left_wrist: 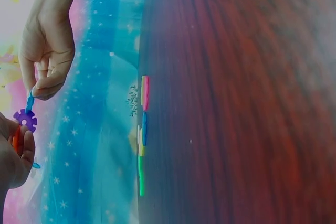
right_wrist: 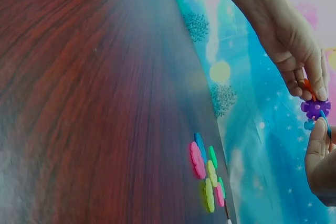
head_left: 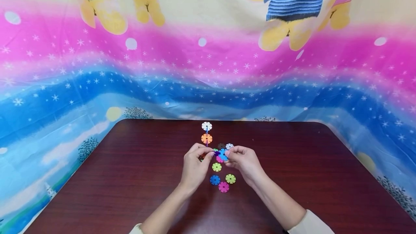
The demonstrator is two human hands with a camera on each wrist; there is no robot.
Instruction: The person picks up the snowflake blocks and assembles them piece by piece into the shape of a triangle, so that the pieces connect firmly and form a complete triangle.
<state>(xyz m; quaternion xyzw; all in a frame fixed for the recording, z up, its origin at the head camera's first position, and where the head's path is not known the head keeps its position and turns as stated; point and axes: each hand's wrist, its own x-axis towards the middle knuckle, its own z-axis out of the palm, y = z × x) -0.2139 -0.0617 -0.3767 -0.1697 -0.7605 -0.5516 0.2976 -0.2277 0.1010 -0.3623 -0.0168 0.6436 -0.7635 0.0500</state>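
Note:
My left hand [head_left: 195,165] pinches a purple notched plastic disc [head_left: 217,153], with an orange disc [left_wrist: 16,139] also between its fingers. My right hand [head_left: 245,161] pinches a blue notched disc [head_left: 222,154] between thumb and fingers. In the left wrist view the blue disc is edge-on against the purple one's rim; how far they interlock is unclear. Beyond the left hand, a white disc [head_left: 206,126] and an orange disc [head_left: 206,138] line up with edge-on blue and purple pieces between them. The left hand hides where this row ends.
On the dark wooden table [head_left: 130,190], several loose notched discs lie below and around the hands: lime [head_left: 216,167], blue [head_left: 215,180], another lime [head_left: 230,178], magenta [head_left: 223,187], white [head_left: 229,146] and dark [head_left: 221,146]. A printed cloth [head_left: 201,68] hangs behind the table.

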